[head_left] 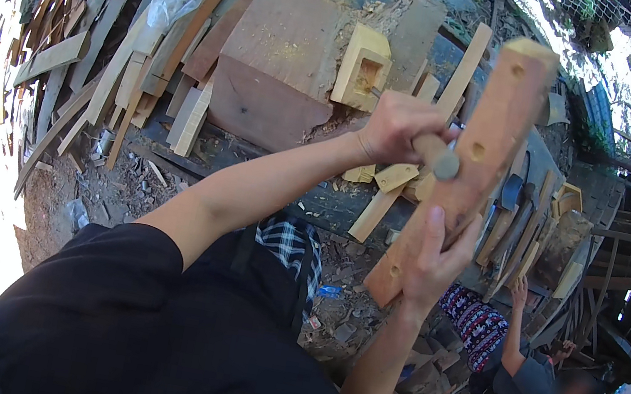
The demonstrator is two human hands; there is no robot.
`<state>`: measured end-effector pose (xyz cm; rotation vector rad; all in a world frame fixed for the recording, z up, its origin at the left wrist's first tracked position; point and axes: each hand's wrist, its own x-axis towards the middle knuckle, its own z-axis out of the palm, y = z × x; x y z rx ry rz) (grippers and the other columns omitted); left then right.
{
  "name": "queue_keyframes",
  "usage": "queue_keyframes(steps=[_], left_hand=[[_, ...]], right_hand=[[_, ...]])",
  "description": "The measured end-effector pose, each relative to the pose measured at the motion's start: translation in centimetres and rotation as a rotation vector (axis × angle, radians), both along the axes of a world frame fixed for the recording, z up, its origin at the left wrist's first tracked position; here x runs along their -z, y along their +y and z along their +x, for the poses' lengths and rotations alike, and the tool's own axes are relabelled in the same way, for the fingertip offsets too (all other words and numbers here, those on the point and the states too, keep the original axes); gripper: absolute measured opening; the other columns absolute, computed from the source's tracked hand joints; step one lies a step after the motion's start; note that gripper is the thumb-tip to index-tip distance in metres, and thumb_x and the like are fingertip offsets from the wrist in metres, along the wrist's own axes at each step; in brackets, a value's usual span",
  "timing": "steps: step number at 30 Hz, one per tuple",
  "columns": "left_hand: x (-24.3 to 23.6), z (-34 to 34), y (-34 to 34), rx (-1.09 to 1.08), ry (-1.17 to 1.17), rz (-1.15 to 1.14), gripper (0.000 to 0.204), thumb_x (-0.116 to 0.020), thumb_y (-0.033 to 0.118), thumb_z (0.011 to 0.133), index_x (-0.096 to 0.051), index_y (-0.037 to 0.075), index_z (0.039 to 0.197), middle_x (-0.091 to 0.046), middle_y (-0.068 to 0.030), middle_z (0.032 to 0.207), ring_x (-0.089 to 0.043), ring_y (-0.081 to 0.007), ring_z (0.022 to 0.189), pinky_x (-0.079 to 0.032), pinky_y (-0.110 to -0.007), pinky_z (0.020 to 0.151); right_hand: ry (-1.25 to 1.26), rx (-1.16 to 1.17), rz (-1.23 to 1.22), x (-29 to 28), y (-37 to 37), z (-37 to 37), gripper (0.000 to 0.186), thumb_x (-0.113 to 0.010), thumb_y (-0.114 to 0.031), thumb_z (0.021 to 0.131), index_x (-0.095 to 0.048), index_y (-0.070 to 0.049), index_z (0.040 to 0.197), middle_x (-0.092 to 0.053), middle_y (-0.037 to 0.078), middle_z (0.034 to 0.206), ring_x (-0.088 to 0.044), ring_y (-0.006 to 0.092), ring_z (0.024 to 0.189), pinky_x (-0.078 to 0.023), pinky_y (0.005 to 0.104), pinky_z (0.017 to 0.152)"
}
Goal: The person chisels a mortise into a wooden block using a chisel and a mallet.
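Note:
My left hand [405, 128] is closed round the thick wooden handle [445, 162] of a chisel. Its metal blade [376, 92] points to the far left, at a pale yellow wooden block [346, 80] with a square hollow cut into it. Wood crumbs lie in that hollow. My right hand [437, 261] grips the lower part of a long, heavy reddish wooden bar [501, 116] with several round holes. The bar is raised in front of the camera, beside the butt of the chisel handle; whether they touch I cannot tell.
A brown wooden slab [271, 63] lies left of the hollowed block. Long wood strips [113, 52] are heaped at the left. Hand tools [512, 194] and offcuts lie at the right. Another person [527, 386] sits at the lower right, one hand on the wood there.

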<state>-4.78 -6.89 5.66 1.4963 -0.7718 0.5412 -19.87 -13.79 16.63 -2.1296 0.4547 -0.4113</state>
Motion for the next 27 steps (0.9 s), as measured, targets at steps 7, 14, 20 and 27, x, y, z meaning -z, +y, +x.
queue_keyframes(steps=[7,14,20,27], left_hand=[[-2.4,-2.2,-1.6,0.061,-0.120,-0.026,0.027,-0.080,0.021,0.074,-0.057,0.013,0.062,-0.053,-0.0018,0.057,-0.056,-0.0203,0.050,-0.041,-0.032,0.044],[-2.8,0.0,-1.7,-0.173,-0.028,-0.183,0.030,-0.081,0.012,0.080,-0.055,0.007,0.064,-0.050,-0.0043,0.052,-0.051,-0.0173,0.043,-0.037,-0.030,0.042],[-0.8,3.2,0.9,-0.397,0.355,-0.460,0.030,-0.076,0.016,0.088,-0.057,0.004,0.068,-0.047,0.0009,0.053,-0.046,-0.0047,0.051,-0.038,-0.025,0.047],[-2.0,5.5,1.1,-0.238,0.577,-0.605,0.034,-0.072,0.030,0.092,-0.053,0.006,0.078,-0.049,0.0005,0.057,-0.046,-0.0071,0.048,-0.038,-0.023,0.044]], right_hand=[[0.056,0.315,0.405,-0.3,-3.1,-5.6,0.038,-0.056,-0.023,0.098,-0.048,0.005,0.124,-0.060,0.012,0.092,-0.062,0.0180,0.074,-0.050,0.0294,0.068],[0.078,0.326,0.397,0.3,-3.0,-6.3,0.037,-0.056,-0.023,0.098,-0.047,0.004,0.123,-0.059,0.012,0.094,-0.061,0.0172,0.072,-0.050,0.0290,0.064],[0.135,0.267,0.246,0.9,-3.2,-5.8,0.033,-0.057,-0.021,0.098,-0.051,0.005,0.118,-0.060,0.011,0.104,-0.057,0.0168,0.094,-0.046,0.0303,0.085],[0.099,0.289,0.232,1.0,-4.5,-5.2,0.034,-0.058,-0.022,0.098,-0.051,0.005,0.117,-0.060,0.012,0.105,-0.056,0.0171,0.098,-0.043,0.0305,0.088]])
